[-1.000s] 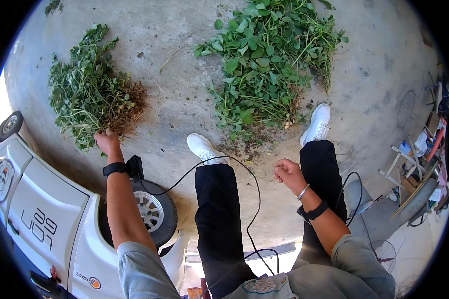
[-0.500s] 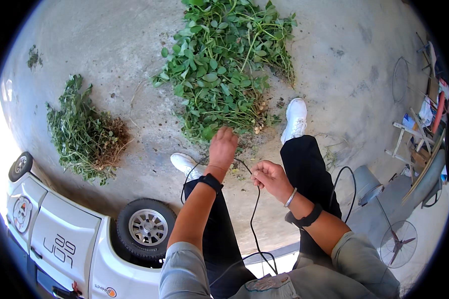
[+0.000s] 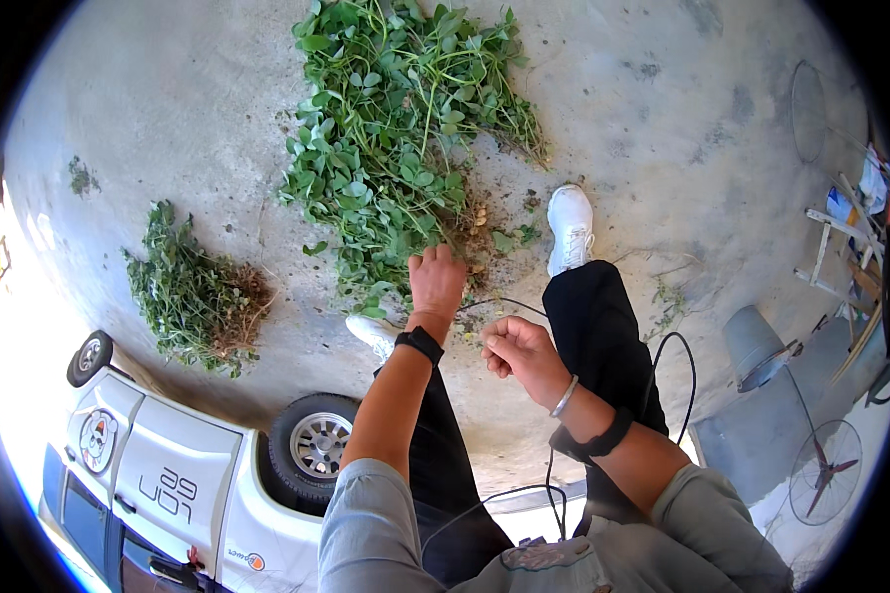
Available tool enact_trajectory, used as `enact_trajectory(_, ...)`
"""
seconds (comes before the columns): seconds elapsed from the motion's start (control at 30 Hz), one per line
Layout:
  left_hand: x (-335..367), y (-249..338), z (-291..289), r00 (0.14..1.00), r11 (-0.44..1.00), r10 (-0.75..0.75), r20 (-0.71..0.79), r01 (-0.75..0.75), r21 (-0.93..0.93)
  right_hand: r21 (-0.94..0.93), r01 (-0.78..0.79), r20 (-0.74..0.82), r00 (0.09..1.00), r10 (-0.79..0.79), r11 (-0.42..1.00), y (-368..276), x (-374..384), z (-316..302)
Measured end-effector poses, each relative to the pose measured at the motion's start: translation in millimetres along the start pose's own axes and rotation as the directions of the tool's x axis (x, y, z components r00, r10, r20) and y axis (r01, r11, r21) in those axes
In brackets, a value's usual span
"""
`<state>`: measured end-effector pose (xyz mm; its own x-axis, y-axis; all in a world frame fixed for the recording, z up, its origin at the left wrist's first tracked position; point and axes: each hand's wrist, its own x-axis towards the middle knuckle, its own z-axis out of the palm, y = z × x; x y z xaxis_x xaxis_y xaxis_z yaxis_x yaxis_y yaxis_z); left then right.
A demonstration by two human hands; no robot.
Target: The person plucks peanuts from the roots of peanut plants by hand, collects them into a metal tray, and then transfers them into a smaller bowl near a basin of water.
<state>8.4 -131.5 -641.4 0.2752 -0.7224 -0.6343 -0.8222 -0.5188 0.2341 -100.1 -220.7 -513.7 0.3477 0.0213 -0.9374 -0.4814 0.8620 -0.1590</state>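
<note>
Left hand [image 3: 437,282], head view: back of hand up, fingers bent down at the near end of the big pile [image 3: 396,148]; can't tell if it grips stems or only touches leaves. Right hand [image 3: 520,358]: nearer and to the right, half curled, thumb close to the fingertips, clear of the pile; can't tell if something small is pinched. Big pile: green leafy plants, far middle of the floor [image 3: 237,109], pale pods [image 3: 479,214] along its near right side. Small pile [image 3: 193,292]: left, well apart, leaves left, brown roots right. Plant scrap [image 3: 82,176]: farther left. White shoes: left shoe [image 3: 369,333] just beside the big pile's near end, partly hidden by the left arm; right shoe [image 3: 571,227] right of the pods. Black cable [image 3: 509,300] arcs between the hands and past the right one. White car [image 3: 183,474]: near left. Grey bucket [image 3: 754,341]: right; fan [image 3: 823,474] nearer, beyond it to the right.
</note>
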Motion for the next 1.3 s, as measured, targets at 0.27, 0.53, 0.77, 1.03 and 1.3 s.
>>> enact_trajectory(0.27, -74, -27, -49, 0.959, 0.984, -0.023, -0.282, -0.029, -0.177, 0.058, 0.004, 0.029, 1.0, -0.006, 0.998, 0, 0, 13)
enact_trajectory(0.53, -122, -36, -84, 0.871, 0.795, -0.244, -0.427, -0.072, -0.602, -0.084, 0.129, -0.17, 0.975, -0.142, 0.988, 11, 10, 20)
enact_trajectory(0.77, -148, -4, -72, 0.825, 0.569, -0.421, -0.376, -0.082, -0.818, -0.046, 0.187, 0.096, 0.979, -0.182, 0.981, 12, 9, 34)
enact_trajectory(1.03, -147, -15, -60, 0.92, 0.301, -0.37, -0.13, -0.013, -0.954, -0.161, 0.225, 0.119, 0.971, -0.207, 0.961, 28, 22, 39)
enact_trajectory(1.3, -124, -26, -72, 0.96, 0.299, -0.257, -0.107, -0.026, -0.954, -0.107, 0.249, 0.134, 0.963, -0.235, 0.962, 6, 21, 45)
